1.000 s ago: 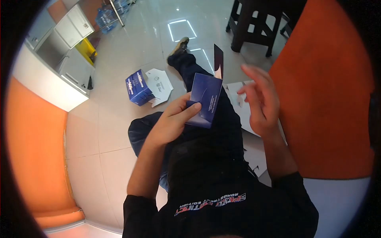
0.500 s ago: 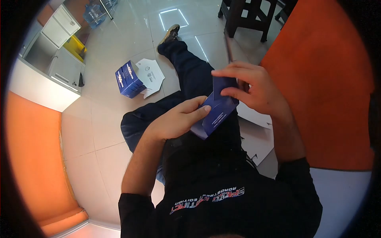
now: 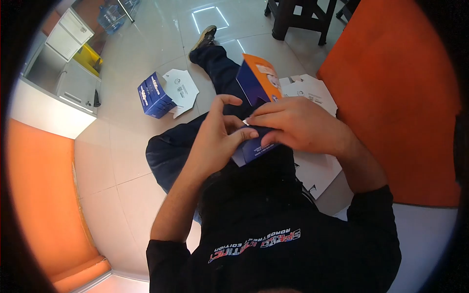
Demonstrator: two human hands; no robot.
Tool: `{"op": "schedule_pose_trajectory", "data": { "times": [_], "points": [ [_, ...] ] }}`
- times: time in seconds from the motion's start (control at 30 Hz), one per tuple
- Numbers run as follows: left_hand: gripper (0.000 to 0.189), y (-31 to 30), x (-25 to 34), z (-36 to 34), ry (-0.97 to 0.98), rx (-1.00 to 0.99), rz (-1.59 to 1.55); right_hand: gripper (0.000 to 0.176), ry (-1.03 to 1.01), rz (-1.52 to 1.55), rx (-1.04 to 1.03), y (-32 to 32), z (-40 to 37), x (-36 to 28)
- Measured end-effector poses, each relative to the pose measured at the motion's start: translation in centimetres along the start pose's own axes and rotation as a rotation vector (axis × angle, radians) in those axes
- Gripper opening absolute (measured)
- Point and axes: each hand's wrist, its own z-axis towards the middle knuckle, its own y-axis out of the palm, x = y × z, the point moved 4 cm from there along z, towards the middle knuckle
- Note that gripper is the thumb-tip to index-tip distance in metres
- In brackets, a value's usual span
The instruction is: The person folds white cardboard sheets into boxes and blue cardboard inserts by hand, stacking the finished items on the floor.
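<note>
A blue-purple cardboard box [image 3: 251, 152], partly folded, rests in my lap. Its tall back panel [image 3: 264, 78] stands raised, showing an orange printed face. My left hand [image 3: 217, 139] grips the left end, thumb on the near edge and index finger lifted away. Across the top from the right, my right hand [image 3: 305, 126] pinches the box's upper edge or flap with thumb and fingers. A small white bit of card shows between the hands. The fingers hide much of the box's opening.
On the floor ahead to the left stand folded blue boxes [image 3: 155, 97] beside a white cardboard blank [image 3: 183, 92]. More white blanks [image 3: 317, 171] lie at my right. A dark stool [image 3: 300, 22], an orange panel [image 3: 395, 112] and a white cabinet [image 3: 78, 80] surround me.
My right hand has moved left and down onto the box top. The orange-faced panel has come into view, upright. My left index finger has lifted. The view has shifted slightly.
</note>
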Motion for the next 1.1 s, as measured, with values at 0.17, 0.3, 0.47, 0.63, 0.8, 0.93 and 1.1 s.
{"op": "schedule_pose_trajectory", "data": {
  "times": [0.17,0.3,0.47,0.63,0.8,0.93,1.1],
  "points": [
    [0.065,-1.4,0.4,-0.4,0.320,0.120,0.063,0.057,-0.006,-0.276,0.171,-1.6,-0.9,-1.6],
    [0.068,-2.3,2.0,-2.3,0.648,0.392,0.379,0.072,-0.153,-0.063,0.440,-5.9,-2.1,2.2],
    [0.061,-5.5,0.1,-3.2,0.532,0.389,0.589,0.081,0.062,0.317,0.484,-3.9,-3.1,6.3],
    [0.043,-3.2,-1.2,-0.9,0.227,0.319,0.013,0.072,0.105,0.155,0.899,1.7,-4.2,4.5],
    [0.036,-2.3,-0.1,2.2,0.222,0.251,-0.912,0.069,-0.224,0.052,0.744,5.7,-1.8,-1.8],
    [0.031,-1.3,0.1,2.3,0.037,0.194,-1.097,0.056,-0.145,0.027,0.785,6.3,-1.3,-0.3],
    [0.034,-0.5,-0.3,2.0,-0.050,0.072,-1.266,0.027,-0.244,0.004,0.977,4.3,-1.0,-0.2]
  ]
}}
